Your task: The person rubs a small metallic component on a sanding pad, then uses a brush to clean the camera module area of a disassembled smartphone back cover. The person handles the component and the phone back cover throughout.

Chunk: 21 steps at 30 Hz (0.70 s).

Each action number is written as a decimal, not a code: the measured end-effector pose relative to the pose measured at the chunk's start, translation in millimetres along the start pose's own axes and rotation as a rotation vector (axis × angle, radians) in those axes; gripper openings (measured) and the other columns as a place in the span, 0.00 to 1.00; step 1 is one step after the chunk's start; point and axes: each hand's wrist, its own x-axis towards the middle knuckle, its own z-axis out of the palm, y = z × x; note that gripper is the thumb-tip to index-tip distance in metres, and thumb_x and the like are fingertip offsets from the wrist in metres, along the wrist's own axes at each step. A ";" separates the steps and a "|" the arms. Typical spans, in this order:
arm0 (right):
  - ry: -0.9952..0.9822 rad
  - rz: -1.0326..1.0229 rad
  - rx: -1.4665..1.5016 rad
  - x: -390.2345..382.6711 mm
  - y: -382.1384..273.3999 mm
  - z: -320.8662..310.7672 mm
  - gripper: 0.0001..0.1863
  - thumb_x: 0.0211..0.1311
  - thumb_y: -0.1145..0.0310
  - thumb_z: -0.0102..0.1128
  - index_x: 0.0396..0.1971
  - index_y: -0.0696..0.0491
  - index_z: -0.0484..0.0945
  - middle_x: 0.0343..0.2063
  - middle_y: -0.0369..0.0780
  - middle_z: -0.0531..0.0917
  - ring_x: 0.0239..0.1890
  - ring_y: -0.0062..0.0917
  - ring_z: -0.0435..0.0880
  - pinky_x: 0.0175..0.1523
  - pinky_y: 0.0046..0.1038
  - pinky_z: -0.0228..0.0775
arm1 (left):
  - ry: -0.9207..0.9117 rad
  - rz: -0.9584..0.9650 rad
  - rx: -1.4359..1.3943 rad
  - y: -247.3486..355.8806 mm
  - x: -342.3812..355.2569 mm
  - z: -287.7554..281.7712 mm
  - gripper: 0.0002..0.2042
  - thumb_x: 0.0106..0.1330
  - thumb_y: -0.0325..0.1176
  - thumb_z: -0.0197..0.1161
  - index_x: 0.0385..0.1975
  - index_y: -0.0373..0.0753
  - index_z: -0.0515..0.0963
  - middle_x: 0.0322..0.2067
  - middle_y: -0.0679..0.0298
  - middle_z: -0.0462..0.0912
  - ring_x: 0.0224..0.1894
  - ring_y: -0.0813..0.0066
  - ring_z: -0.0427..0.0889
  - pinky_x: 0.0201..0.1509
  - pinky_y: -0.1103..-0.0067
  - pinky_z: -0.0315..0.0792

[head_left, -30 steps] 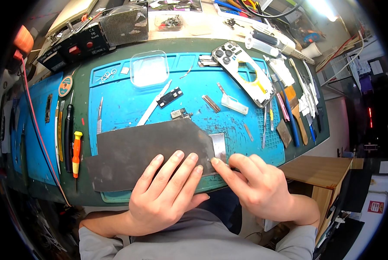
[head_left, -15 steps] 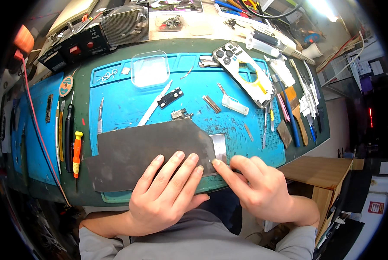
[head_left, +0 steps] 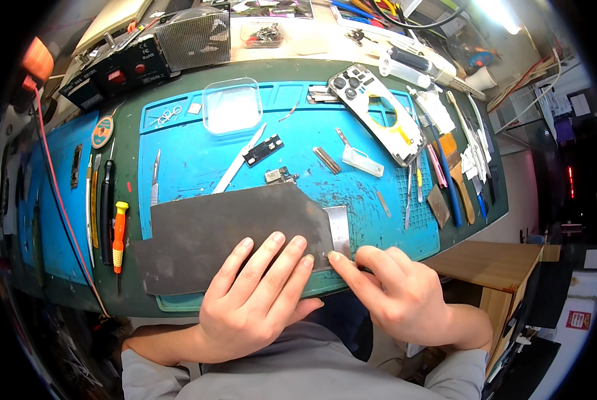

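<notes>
A dark grey sheet (head_left: 232,227) that looks like sandpaper lies on the blue work mat (head_left: 372,200), one far corner cut off. My left hand (head_left: 255,303) rests flat on its near part, fingers stretched out. A shiny metal plate (head_left: 339,223) shows from under the sheet's right edge. By that edge, my right hand (head_left: 405,287) presses down with its index fingertip, the other fingers curled. A tiny piece (head_left: 325,255) shows beside this fingertip; its kind is too small to make out.
Beyond the sheet lie a small black part (head_left: 263,151), a metal connector part (head_left: 281,175) and a clear plastic box (head_left: 232,107). A phone housing (head_left: 378,113) lies at the far right, with brushes and tools beside it. Screwdrivers (head_left: 119,237) lie at the left.
My right index fingertip has shifted slightly toward me along the sheet's right edge, with the tiny piece beside it. My left hand and the sheet have stayed in place.
</notes>
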 end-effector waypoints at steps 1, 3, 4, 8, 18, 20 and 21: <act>-0.001 0.007 0.000 -3.4 -2.6 -0.7 0.29 0.50 0.72 0.68 0.57 0.58 0.88 0.44 0.37 0.83 0.32 0.22 0.78 0.28 0.20 0.71 | -0.004 0.005 -0.006 0.8 -0.1 0.0 0.24 0.73 0.56 0.70 0.53 0.40 0.89 0.58 0.56 0.90 0.64 0.54 0.87 0.72 0.56 0.76; 0.013 -0.002 0.016 1.4 3.3 4.4 0.29 0.50 0.72 0.68 0.57 0.58 0.88 0.45 0.38 0.83 0.32 0.22 0.78 0.29 0.20 0.71 | 0.000 -0.002 -0.001 1.1 -0.8 0.7 0.24 0.73 0.56 0.70 0.53 0.40 0.89 0.58 0.56 0.90 0.64 0.54 0.87 0.72 0.56 0.76; 0.022 -0.009 0.020 4.6 5.8 5.7 0.29 0.50 0.72 0.68 0.57 0.58 0.88 0.45 0.38 0.83 0.32 0.22 0.78 0.29 0.19 0.71 | 0.007 -0.005 0.003 0.2 -0.3 0.7 0.24 0.73 0.56 0.70 0.53 0.40 0.89 0.58 0.56 0.90 0.64 0.54 0.87 0.72 0.56 0.76; 0.002 -0.009 0.002 -2.0 1.2 1.3 0.30 0.50 0.72 0.68 0.57 0.58 0.87 0.46 0.38 0.83 0.33 0.22 0.78 0.29 0.20 0.72 | 0.002 0.005 -0.001 0.5 0.1 0.8 0.24 0.73 0.55 0.69 0.52 0.40 0.89 0.58 0.56 0.90 0.64 0.53 0.87 0.72 0.56 0.76; 0.020 -0.001 0.031 0.9 3.0 5.5 0.29 0.49 0.72 0.68 0.57 0.59 0.88 0.45 0.38 0.82 0.32 0.22 0.78 0.29 0.20 0.72 | -0.002 0.007 -0.001 0.7 -0.5 -0.1 0.24 0.73 0.56 0.69 0.53 0.39 0.89 0.59 0.55 0.90 0.64 0.54 0.87 0.72 0.57 0.75; 0.021 -0.005 0.031 2.6 3.7 4.7 0.29 0.49 0.72 0.68 0.57 0.59 0.88 0.44 0.38 0.82 0.32 0.22 0.78 0.29 0.20 0.72 | 0.004 0.005 -0.001 -0.4 0.3 0.2 0.25 0.73 0.56 0.69 0.53 0.39 0.89 0.59 0.55 0.90 0.64 0.54 0.87 0.72 0.57 0.75; 0.017 -0.003 0.027 -1.2 0.9 2.0 0.29 0.50 0.72 0.68 0.56 0.58 0.88 0.44 0.38 0.82 0.32 0.22 0.78 0.29 0.20 0.72 | 0.005 0.009 -0.002 -0.8 0.6 0.5 0.25 0.73 0.56 0.69 0.53 0.39 0.89 0.59 0.56 0.90 0.64 0.54 0.87 0.72 0.57 0.75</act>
